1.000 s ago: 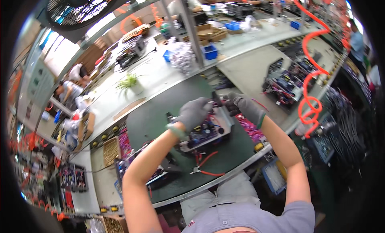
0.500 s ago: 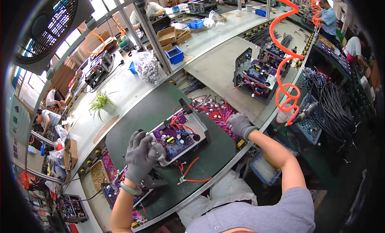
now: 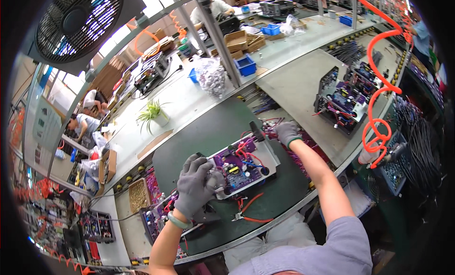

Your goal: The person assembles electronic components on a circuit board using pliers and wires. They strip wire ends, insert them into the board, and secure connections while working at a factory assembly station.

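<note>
On the dark green work mat point(image 3: 199, 128) lies an open metal chassis point(image 3: 271, 157) with a purple circuit board point(image 3: 237, 171) and red leads. My left hand point(image 3: 195, 186), in a grey glove, curls over the chassis's left end, its fingertips bent down on it. What lies under the palm is hidden. Just past the far right corner, my gloved right hand point(image 3: 287, 133) reaches into a pile of red and purple wires point(image 3: 297, 160). Its fingers are curled at some wires, fingertips partly hidden. Orange-handled wire cutters point(image 3: 241, 214) lie on the mat near me.
Another chassis with boards point(image 3: 345, 97) stands on the bench to the right. A coiled orange air hose point(image 3: 379, 90) hangs beside it. Left of the mat are a box of small parts point(image 3: 139, 195) and a potted plant point(image 3: 159, 116). Black cables point(image 3: 417, 142) hang far right.
My right hand has moved left and farther away across the wire pile, closer to the chassis's far corner. My left hand stays on the chassis. The whole view has shifted.
</note>
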The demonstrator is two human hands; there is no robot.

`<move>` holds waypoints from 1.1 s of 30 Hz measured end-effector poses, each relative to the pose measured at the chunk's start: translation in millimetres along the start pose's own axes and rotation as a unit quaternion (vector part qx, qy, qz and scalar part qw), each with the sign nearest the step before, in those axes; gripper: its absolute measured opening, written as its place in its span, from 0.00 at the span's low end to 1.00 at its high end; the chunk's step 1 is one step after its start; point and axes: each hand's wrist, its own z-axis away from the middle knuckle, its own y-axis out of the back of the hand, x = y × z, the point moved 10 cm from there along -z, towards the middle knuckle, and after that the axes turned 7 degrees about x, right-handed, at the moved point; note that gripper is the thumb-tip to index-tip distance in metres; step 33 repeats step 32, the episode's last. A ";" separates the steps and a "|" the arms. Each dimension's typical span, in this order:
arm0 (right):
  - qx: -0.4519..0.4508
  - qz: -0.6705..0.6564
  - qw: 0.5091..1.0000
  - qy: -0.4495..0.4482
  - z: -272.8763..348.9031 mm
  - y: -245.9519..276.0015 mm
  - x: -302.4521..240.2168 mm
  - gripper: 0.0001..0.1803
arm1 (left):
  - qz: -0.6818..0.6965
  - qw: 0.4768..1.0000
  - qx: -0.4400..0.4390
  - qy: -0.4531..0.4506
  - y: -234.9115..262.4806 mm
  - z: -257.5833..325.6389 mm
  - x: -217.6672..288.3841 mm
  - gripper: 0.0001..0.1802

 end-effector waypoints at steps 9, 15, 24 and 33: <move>0.069 -0.422 0.899 -0.090 69.9 67.3 72.9 0.12 | 0.196 0.940 0.085 0.268 -2.4 23.0 -61.0 0.28; 0.027 -0.526 0.849 -0.045 79.1 62.6 74.8 0.15 | 0.246 0.915 0.104 0.302 -3.7 25.1 -67.8 0.30; 0.028 -0.342 0.939 -0.033 65.4 56.3 58.8 0.19 | 0.268 0.915 0.067 0.295 -13.4 24.0 -67.2 0.24; 0.018 -0.057 0.997 0.057 16.6 16.4 71.8 0.25 | 0.308 0.894 0.030 0.323 -25.9 29.6 -76.3 0.25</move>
